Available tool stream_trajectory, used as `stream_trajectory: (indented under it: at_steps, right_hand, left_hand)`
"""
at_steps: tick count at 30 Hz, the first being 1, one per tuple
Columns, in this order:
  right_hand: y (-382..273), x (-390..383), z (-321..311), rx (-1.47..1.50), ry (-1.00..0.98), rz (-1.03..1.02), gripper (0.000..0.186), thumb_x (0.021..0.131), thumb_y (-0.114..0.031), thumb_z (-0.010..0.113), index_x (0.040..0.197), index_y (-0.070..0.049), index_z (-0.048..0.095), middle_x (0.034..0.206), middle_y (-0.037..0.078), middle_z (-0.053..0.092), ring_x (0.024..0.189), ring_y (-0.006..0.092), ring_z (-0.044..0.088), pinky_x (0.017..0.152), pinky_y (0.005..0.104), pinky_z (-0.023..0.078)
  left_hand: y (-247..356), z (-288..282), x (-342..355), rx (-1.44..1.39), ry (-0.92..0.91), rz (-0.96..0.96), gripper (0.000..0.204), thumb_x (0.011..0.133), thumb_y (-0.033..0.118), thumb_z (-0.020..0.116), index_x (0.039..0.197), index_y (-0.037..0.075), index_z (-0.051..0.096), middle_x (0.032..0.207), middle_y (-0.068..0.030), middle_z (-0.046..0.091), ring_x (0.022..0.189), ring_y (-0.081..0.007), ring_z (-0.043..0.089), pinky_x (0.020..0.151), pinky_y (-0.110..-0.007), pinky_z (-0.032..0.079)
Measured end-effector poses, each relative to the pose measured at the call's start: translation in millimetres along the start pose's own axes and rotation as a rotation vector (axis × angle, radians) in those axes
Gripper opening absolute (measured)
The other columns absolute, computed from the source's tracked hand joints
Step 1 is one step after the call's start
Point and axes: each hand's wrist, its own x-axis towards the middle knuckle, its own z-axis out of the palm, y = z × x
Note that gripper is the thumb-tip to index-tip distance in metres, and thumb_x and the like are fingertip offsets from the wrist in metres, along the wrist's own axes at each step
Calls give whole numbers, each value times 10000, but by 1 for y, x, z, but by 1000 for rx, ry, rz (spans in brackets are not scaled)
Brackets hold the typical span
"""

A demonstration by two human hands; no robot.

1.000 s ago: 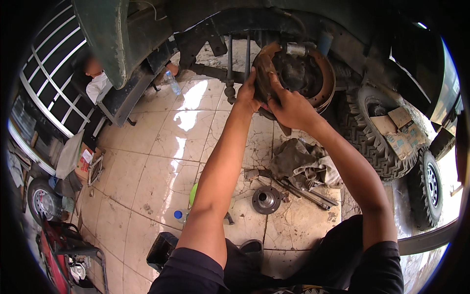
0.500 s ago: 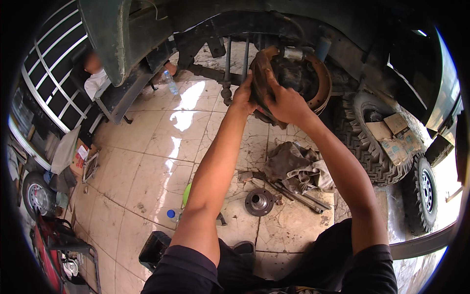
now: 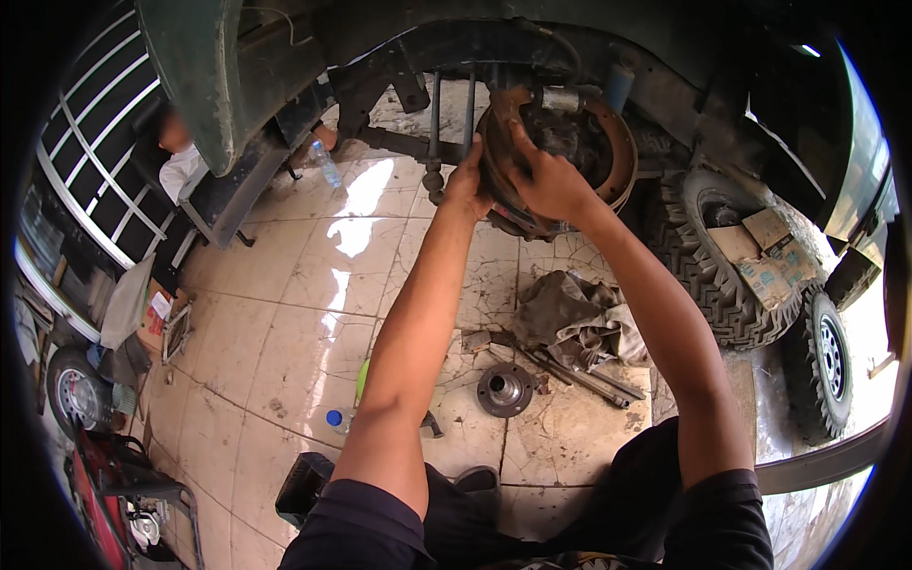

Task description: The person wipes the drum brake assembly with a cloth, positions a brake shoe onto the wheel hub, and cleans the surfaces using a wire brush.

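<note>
A rusty drum brake assembly [image 3: 622, 157] sits at the axle end under the vehicle. Along its left side is a curved, brown brake shoe [image 3: 498, 142]. My left hand [image 3: 465, 193] grips its outer left edge, thumb pointing up. From the right, my right hand [image 3: 553, 187] presses on the shoe, with the index finger stretched along it and the other fingers curled in; some fingertips are hidden. On the floor below lie a round metal hub flange [image 3: 504, 389], a crumpled grey rag [image 3: 560, 313] and long metal rods [image 3: 598, 382].
Large knobby tires [image 3: 698, 285] stand at the right, with cardboard [image 3: 760, 266] on one. A blue-capped bottle [image 3: 335, 418] is by my left forearm. A water bottle [image 3: 325, 163] stands farther back. One person [image 3: 180, 166] sits at far left. Red equipment [image 3: 100, 503] is lower left.
My right hand has shifted slightly left and down on the brake shoe, and the shoe sits a little closer against the assembly. The whole view has moved slightly.
</note>
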Motion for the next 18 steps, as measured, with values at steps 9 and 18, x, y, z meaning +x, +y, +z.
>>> stream_trajectory:
  at_steps: [9, 18]
  right_hand:
    - [-22, -30, 20, 13, -36, 10, 755, 878, -217, 523, 1514, -38, 158, 777, 331, 637, 816, 520, 619, 838, 551, 494]
    - [15, 29, -1, -56, 173, 34, 742, 880, -245, 530, 1513, -59, 191, 781, 320, 645, 781, 505, 632, 806, 535, 509]
  left_hand:
    - [4, -5, -3, 60, 58, -44, 522, 976, 456, 522, 1317, 60, 520, 1286, -108, 587, 1160, -233, 585, 956, -370, 515]
    - [-1, -2, 7, -14, 8, -71, 548, 947, 454, 578, 1321, 57, 520, 1311, -81, 578, 1235, -238, 522, 1082, -407, 384]
